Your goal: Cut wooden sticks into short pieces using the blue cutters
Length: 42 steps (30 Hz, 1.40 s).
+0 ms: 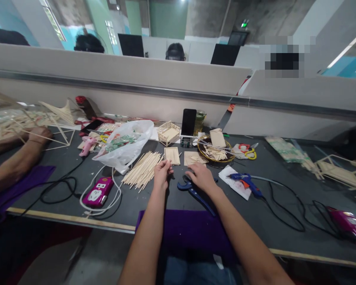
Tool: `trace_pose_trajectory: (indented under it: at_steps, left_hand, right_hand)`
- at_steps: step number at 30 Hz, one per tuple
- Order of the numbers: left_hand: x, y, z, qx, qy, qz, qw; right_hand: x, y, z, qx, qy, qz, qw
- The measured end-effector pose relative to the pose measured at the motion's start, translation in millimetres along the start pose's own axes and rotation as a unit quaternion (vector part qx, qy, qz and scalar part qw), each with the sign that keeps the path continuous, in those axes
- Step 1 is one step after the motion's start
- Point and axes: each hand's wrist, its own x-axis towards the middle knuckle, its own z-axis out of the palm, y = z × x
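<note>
My left hand (163, 174) is closed in a pinch at the near edge of a small framed panel of wooden sticks (172, 156); what its fingertips hold is too small to make out. My right hand (201, 177) is palm down with fingers stretched forward, over the far end of a blue hand cutter (199, 196). Just beyond its fingers lies a thin wooden board (190, 158) with short stick pieces on it. To the left of my left hand, a loose pile of thin wooden sticks (142, 171) is spread on the dark table.
A blue glue gun (249, 183) rests on white paper at right. Behind are a stick-built model (168, 133), a propped phone (188, 122) and a basket (216, 158) of sticks. A plastic bag (126, 146) and magenta power strip (98, 192) stand left. A co-worker's hand (40, 135) is farther left.
</note>
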Motion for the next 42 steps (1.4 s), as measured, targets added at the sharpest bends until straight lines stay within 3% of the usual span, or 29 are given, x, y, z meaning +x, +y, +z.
trace_pose_trajectory:
  at_steps: [5,8,14,16,18,20,22,24,26,33,42]
  left_hand:
    - [-0.1,1.7,-1.6,-0.018,0.003,-0.025,1.0]
    - [-0.3,2.0,-1.4,-0.036,0.007,-0.034,0.999]
    - [-0.6,1.8,0.7,-0.072,-0.007,-0.045,0.996]
    - [-0.8,1.8,0.5,-0.076,-0.011,-0.05,0.996]
    - [-1.5,1.4,0.5,-0.075,-0.014,-0.049,0.996]
    - [-2.9,0.2,1.6,-0.066,-0.017,-0.049,0.997]
    - [-5.2,-1.8,4.0,-0.047,-0.03,-0.054,0.997]
    - [-8.3,-4.3,7.3,-0.023,-0.051,-0.062,0.997]
    - [-11.7,-6.5,10.5,0.005,-0.071,-0.066,0.995]
    - [-18.7,-7.7,15.9,0.089,-0.13,-0.066,0.985]
    - [-22.2,-3.7,19.8,0.134,-0.188,-0.058,0.971]
  right_hand:
    - [68.1,3.3,8.8,-0.069,-0.029,0.003,0.997]
    - [91.6,3.0,19.0,-0.112,-0.055,-0.002,0.992]
    - [100.2,2.6,26.1,-0.11,-0.046,-0.026,0.993]
    - [95.8,1.3,23.1,-0.055,0.0,-0.008,0.998]
    - [86.9,-1.9,18.9,0.073,0.048,0.032,0.996]
    - [73.9,-6.8,14.9,0.258,0.049,0.072,0.962]
    - [58.5,-12.1,11.6,0.432,0.014,0.1,0.896]
    - [43.9,-15.6,9.4,0.542,-0.008,0.13,0.83]
    - [32.5,-16.3,8.4,0.593,-0.011,0.155,0.79]
    - [15.3,-6.2,10.0,0.632,0.03,0.197,0.749]
    - [8.6,-2.7,8.0,0.68,-0.005,0.203,0.704]
